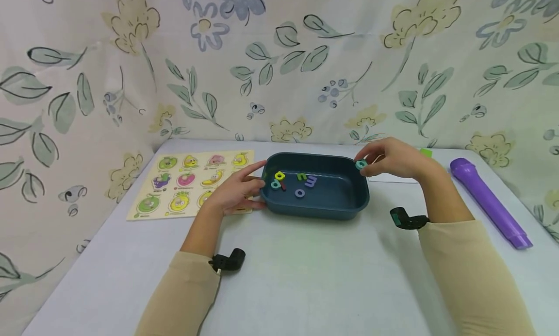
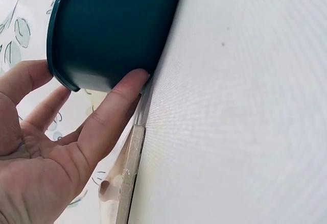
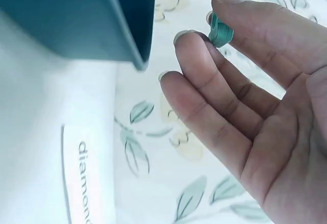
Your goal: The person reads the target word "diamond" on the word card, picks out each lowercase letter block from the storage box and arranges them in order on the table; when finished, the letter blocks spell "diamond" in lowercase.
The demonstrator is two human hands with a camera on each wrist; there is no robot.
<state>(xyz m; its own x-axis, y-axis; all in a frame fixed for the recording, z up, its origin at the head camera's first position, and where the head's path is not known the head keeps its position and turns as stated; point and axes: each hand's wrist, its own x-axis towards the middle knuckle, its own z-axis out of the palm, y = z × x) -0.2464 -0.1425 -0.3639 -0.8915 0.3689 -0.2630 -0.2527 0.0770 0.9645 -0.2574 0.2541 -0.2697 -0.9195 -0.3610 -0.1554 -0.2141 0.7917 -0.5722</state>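
Observation:
A dark teal plastic tub (image 1: 314,210) stands on the white table, several small coloured letters lying inside it. Among them are a yellow letter (image 1: 279,176), a green n (image 1: 302,176) and a purple letter (image 1: 310,181). At the tub's left end my left hand (image 1: 233,193) rests its fingertips against the rim and the lower wall, fingers spread. My right hand (image 1: 393,157) pinches a teal letter (image 3: 221,33) between thumb and fingers, just above the tub's right rim. Fingers partly cover the letter, so I cannot tell which it is.
Left of the tub lies a fruit picture board (image 1: 168,195), partly behind my left hand. On the right are a purple toy microphone (image 1: 489,200) and a white card (image 3: 84,183) printed "diamond". A floral cloth (image 1: 271,93) hangs behind the table.

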